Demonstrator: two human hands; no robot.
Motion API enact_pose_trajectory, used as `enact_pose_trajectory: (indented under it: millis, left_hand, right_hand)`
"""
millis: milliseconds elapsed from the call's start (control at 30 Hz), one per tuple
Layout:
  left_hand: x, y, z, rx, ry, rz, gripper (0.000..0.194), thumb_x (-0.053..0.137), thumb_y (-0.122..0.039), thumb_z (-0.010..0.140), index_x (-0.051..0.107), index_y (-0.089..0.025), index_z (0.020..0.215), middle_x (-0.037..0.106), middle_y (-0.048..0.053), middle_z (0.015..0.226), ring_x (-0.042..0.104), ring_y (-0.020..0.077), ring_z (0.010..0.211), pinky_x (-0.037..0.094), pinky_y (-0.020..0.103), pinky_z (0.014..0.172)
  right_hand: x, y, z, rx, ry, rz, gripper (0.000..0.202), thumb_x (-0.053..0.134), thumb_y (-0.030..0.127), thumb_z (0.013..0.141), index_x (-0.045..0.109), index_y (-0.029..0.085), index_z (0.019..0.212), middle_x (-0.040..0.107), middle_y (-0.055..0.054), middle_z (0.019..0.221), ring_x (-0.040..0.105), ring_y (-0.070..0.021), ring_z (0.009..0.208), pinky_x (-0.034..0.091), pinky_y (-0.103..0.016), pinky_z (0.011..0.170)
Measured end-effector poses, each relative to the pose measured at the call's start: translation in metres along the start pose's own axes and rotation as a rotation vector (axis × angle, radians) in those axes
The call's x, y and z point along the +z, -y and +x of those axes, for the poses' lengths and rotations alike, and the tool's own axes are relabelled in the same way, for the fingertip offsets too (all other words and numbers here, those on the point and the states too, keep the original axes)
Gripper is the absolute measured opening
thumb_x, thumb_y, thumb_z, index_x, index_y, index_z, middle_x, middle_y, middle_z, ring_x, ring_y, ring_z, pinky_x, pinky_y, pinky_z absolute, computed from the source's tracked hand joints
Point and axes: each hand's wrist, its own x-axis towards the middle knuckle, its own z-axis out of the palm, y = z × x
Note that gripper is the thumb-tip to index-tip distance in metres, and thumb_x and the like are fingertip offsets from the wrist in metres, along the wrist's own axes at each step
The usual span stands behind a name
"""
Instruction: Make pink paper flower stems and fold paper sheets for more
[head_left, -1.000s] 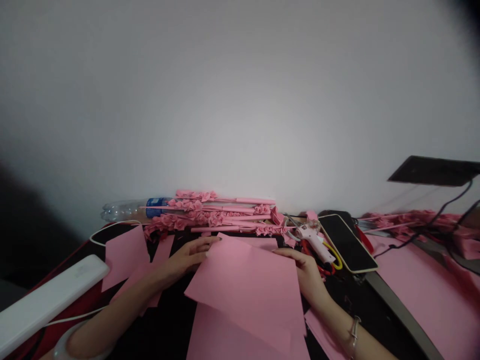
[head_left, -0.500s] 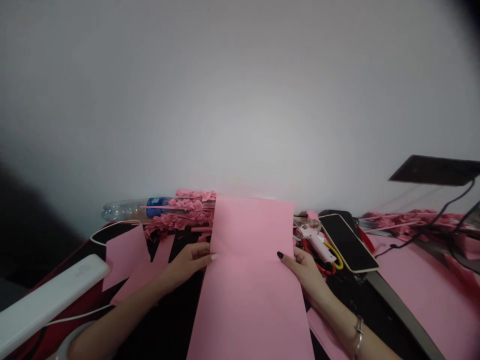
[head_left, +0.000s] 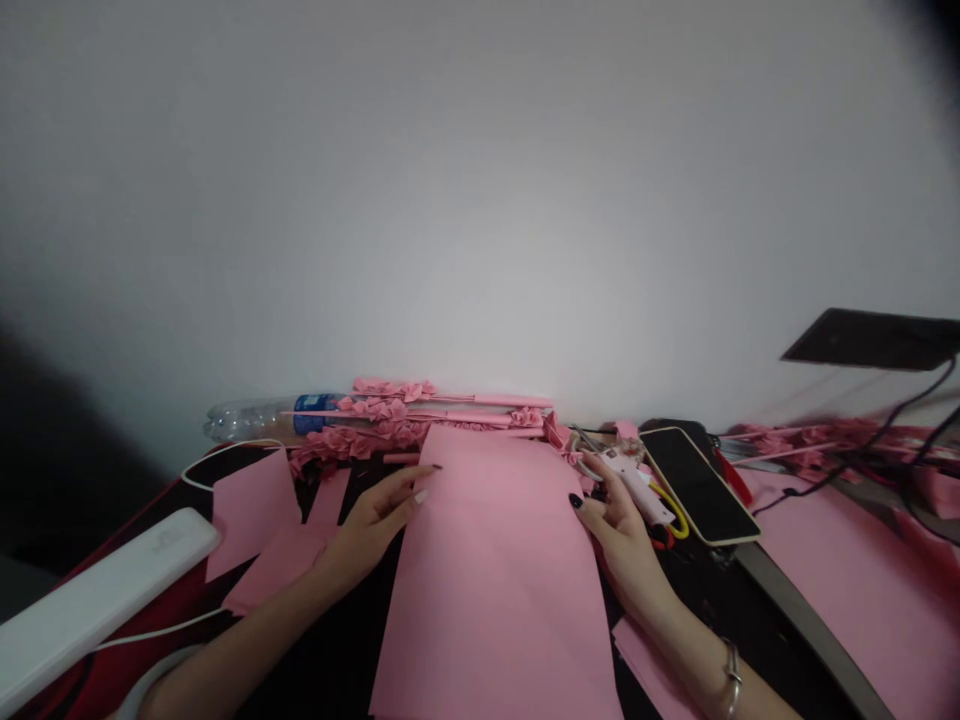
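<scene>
Black tabletop (head_left: 341, 640) borders left edge of pink sheet (head_left: 499, 580).

We've got both arms (head_left: 187, 685) in from the near side, angled inward. Left forearm (head_left: 277, 610) slants far and right; left hand (head_left: 367, 520) loosely curled, index finger (head_left: 409, 478) and left thumb (head_left: 405, 508) reaching right, tips slightly apart, light thumbnail, dark index nail. Right forearm (head_left: 690, 640) slants far and left; right hand (head_left: 622, 535) loosely spread, right thumb (head_left: 591, 515) pointing left with dark nail, right index (head_left: 611, 482) stretched far-left. Our hands sit well apart, roughly level; remaining fingers partly hidden.
</scene>
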Motion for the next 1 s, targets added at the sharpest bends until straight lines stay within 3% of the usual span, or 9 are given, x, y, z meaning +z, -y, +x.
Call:
enact_pose_trajectory:
  millis: [67, 133, 233, 367, 533, 633, 800, 933, 1000]
  left_hand:
    - [0.001, 0.001, -0.001, 0.004, 0.009, 0.032, 0.037, 0.06, -0.044, 0.079, 0.07, -0.02, 0.106, 0.072, 0.007, 0.109, 0.064, 0.0258, 0.099, 0.053, 0.032, 0.081]
    - [0.003, 0.003, -0.002, -0.025, 0.033, 0.045, 0.038, 0.065, -0.041, 0.075, 0.071, -0.021, 0.106, 0.072, 0.006, 0.111, 0.065, 0.0265, 0.099, 0.053, 0.033, 0.082]
    - [0.004, 0.004, -0.002, -0.052, 0.046, 0.015, 0.043, 0.071, -0.036, 0.07, 0.069, -0.021, 0.11, 0.072, 0.005, 0.113, 0.066, 0.0245, 0.097, 0.055, 0.032, 0.08]
    - [0.005, 0.007, -0.002, -0.057, 0.049, -0.028, 0.046, 0.076, -0.031, 0.066, 0.07, -0.021, 0.111, 0.071, 0.005, 0.117, 0.065, 0.0235, 0.102, 0.054, 0.032, 0.085]
    - [0.007, 0.005, -0.005, -0.016, -0.009, 0.008, 0.04, 0.077, -0.03, 0.066, 0.074, -0.021, 0.105, 0.074, 0.006, 0.11, 0.067, 0.0247, 0.098, 0.055, 0.035, 0.085]
    - [0.006, 0.002, -0.006, 0.117, -0.069, 0.07, 0.028, 0.077, -0.028, 0.069, 0.076, -0.023, 0.097, 0.077, 0.004, 0.101, 0.069, 0.023, 0.09, 0.056, 0.033, 0.081]
    - [0.001, 0.002, -0.006, 0.457, -0.165, 0.201, 0.013, 0.074, -0.027, 0.078, 0.076, -0.024, 0.091, 0.073, 0.002, 0.078, 0.064, 0.0164, 0.067, 0.053, 0.027, 0.064]
    - [0.0, -0.001, -0.007, 0.628, -0.203, 0.251, 0.011, 0.07, -0.021, 0.083, 0.074, -0.025, 0.093, 0.06, 0.0, 0.069, 0.055, 0.0139, 0.062, 0.046, 0.024, 0.054]
    - [0.001, -0.005, -0.008, 0.685, -0.223, 0.271, 0.011, 0.07, -0.018, 0.084, 0.073, -0.025, 0.091, 0.053, -0.001, 0.067, 0.052, 0.0129, 0.062, 0.044, 0.024, 0.053]
  right_hand:
    - [-0.001, 0.003, 0.0, -0.032, 0.018, -0.141, 0.046, 0.07, 0.041, 0.081, 0.063, 0.024, 0.123, 0.071, -0.002, 0.08, 0.064, -0.0155, 0.065, 0.049, -0.025, 0.055]
    - [-0.001, 0.008, 0.0, -0.065, 0.091, -0.258, 0.035, 0.075, 0.038, 0.076, 0.072, 0.022, 0.107, 0.072, -0.008, 0.107, 0.067, -0.023, 0.095, 0.054, -0.031, 0.075]
    - [-0.001, 0.015, 0.0, -0.084, 0.205, -0.353, 0.043, 0.081, 0.03, 0.066, 0.073, 0.023, 0.108, 0.068, -0.009, 0.122, 0.058, -0.0289, 0.119, 0.05, -0.039, 0.095]
    - [-0.003, 0.019, 0.001, -0.068, 0.251, -0.358, 0.05, 0.082, 0.024, 0.063, 0.072, 0.022, 0.111, 0.067, -0.01, 0.124, 0.059, -0.029, 0.118, 0.053, -0.039, 0.092]
    - [-0.008, 0.02, 0.002, -0.124, 0.177, -0.374, 0.038, 0.082, 0.023, 0.062, 0.076, 0.021, 0.1, 0.073, -0.011, 0.113, 0.065, -0.0287, 0.109, 0.052, -0.04, 0.093]
    - [-0.01, 0.024, 0.001, -0.148, 0.13, -0.439, 0.033, 0.079, 0.026, 0.066, 0.077, 0.022, 0.099, 0.074, -0.01, 0.11, 0.066, -0.028, 0.104, 0.053, -0.038, 0.087]
    - [-0.012, 0.037, -0.005, -0.195, 0.06, -0.656, 0.034, 0.073, 0.028, 0.072, 0.075, 0.022, 0.106, 0.076, -0.008, 0.101, 0.068, -0.0237, 0.082, 0.055, -0.036, 0.072]
    - [-0.013, 0.042, -0.008, -0.353, 0.072, -0.699, 0.033, 0.076, 0.025, 0.071, 0.075, 0.024, 0.104, 0.075, -0.006, 0.105, 0.066, -0.0244, 0.095, 0.051, -0.037, 0.087]
    - [-0.012, 0.043, -0.008, -0.456, 0.069, -0.713, 0.027, 0.075, 0.022, 0.073, 0.075, 0.025, 0.1, 0.074, -0.006, 0.099, 0.065, -0.0236, 0.095, 0.05, -0.037, 0.087]
